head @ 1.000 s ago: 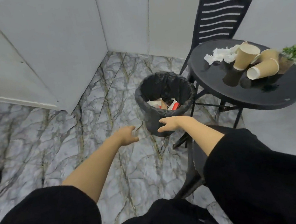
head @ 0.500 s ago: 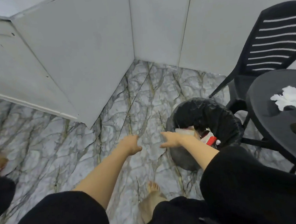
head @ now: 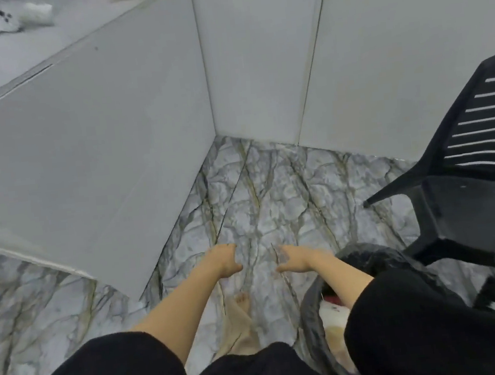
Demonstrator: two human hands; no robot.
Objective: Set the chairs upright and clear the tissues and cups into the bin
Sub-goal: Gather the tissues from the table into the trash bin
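A black slatted chair (head: 465, 182) stands upright at the right, against the grey wall. The bin (head: 315, 317), lined with a black bag, sits at the lower right, partly hidden under my right arm; red and white rubbish shows inside. My left hand (head: 222, 261) hangs over the marble floor with its fingers curled and nothing in it. My right hand (head: 293, 259) is stretched out flat beside it, holding nothing, just left of the bin's rim. The table with the cups and tissues is out of the frame.
A grey partition wall (head: 100, 160) juts in from the left and meets the back wall in a corner ahead. Marble floor (head: 272, 203) lies between the partition and the chair. My bare foot (head: 239, 322) stands below my hands. White objects (head: 14, 18) lie on a ledge at top left.
The view has swung left and down: the table, cups and tissues have slid out of the frame, and the bin has moved to the lower right. Both hands stay held out and bare.
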